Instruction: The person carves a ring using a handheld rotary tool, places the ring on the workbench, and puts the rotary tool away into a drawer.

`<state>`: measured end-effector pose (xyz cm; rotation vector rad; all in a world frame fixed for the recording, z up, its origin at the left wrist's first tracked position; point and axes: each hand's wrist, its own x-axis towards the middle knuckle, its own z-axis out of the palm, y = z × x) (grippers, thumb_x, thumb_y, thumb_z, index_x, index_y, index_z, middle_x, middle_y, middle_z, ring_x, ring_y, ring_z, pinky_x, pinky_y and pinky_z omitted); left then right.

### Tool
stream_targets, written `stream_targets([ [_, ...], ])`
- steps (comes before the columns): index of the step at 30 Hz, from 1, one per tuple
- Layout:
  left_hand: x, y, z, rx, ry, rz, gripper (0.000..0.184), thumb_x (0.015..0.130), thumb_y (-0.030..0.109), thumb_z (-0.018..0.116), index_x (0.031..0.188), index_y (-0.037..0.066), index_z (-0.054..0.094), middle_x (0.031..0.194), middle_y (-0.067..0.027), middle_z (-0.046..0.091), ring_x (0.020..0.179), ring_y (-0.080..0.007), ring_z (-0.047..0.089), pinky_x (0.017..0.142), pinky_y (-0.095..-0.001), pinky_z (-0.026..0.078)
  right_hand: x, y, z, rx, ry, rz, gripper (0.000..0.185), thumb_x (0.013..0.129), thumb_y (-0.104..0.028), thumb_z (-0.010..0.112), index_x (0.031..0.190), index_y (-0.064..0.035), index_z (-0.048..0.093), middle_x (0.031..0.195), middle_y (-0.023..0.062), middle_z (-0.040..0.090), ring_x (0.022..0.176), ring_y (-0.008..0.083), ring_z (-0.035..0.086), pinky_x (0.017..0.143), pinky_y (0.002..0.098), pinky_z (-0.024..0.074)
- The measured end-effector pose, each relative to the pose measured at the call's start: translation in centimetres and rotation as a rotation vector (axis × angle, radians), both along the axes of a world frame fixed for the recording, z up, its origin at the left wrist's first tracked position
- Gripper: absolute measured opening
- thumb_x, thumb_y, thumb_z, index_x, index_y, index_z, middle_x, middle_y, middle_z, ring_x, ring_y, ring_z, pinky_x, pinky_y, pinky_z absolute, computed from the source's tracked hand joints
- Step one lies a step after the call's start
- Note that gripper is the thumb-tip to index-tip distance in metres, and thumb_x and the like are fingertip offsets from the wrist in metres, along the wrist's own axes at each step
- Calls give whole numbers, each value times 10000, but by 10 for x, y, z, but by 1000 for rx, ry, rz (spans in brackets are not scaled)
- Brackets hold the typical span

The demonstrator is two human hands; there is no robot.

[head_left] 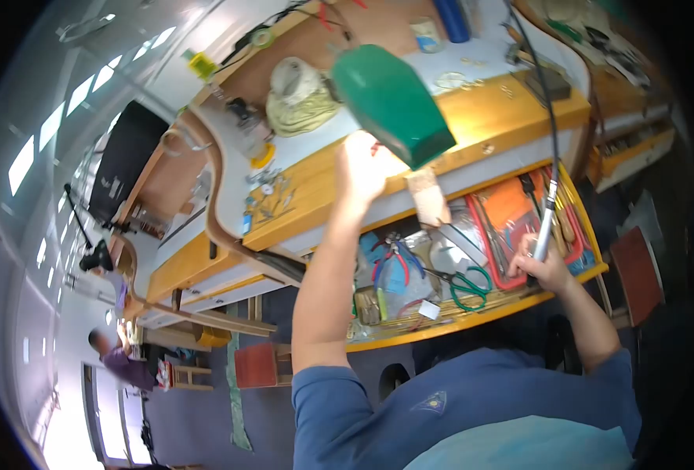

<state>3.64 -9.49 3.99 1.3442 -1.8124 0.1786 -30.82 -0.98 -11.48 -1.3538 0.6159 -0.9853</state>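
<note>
My left hand (360, 171) is raised at the bench edge, beside the lower left side of a green lamp shade (394, 102). Its fingers look closed, but bright light washes them out, so what they hold, if anything, is hidden. My right hand (543, 266) grips the silver handpiece (547, 219) of a rotary tool, above the right side of the open drawer. A black cable (547, 94) runs up from that handpiece. Between my hands, a wooden bench pin (427, 200) sticks out from the bench front.
The open drawer (472, 319) holds green-handled scissors (470, 288), red-and-blue pliers (395, 258) and a red tray (484, 243) of tools. On the bench stand a cloth bag (300, 102) and a blue cylinder (452, 19). Red stools (262, 366) and another person (127, 364) are further off.
</note>
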Motion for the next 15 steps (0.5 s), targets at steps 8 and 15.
stream_targets([
  [8,-6,-5,0,-15,24,18,150,775,134,657,847,7,620,723,-173,647,681,-360,639,641,-394,499,-7,5,-12,-13,21,-24,232,827,-111,670,726,-64,466,655,51,604,673,136,654,621,293,516],
  [15,-8,-5,-1,-27,-55,-23,151,797,140,649,872,8,652,795,-220,677,780,-398,669,672,-420,514,-10,8,-13,-52,85,-31,235,803,-126,687,690,-55,494,629,36,579,646,124,632,585,280,484],
])
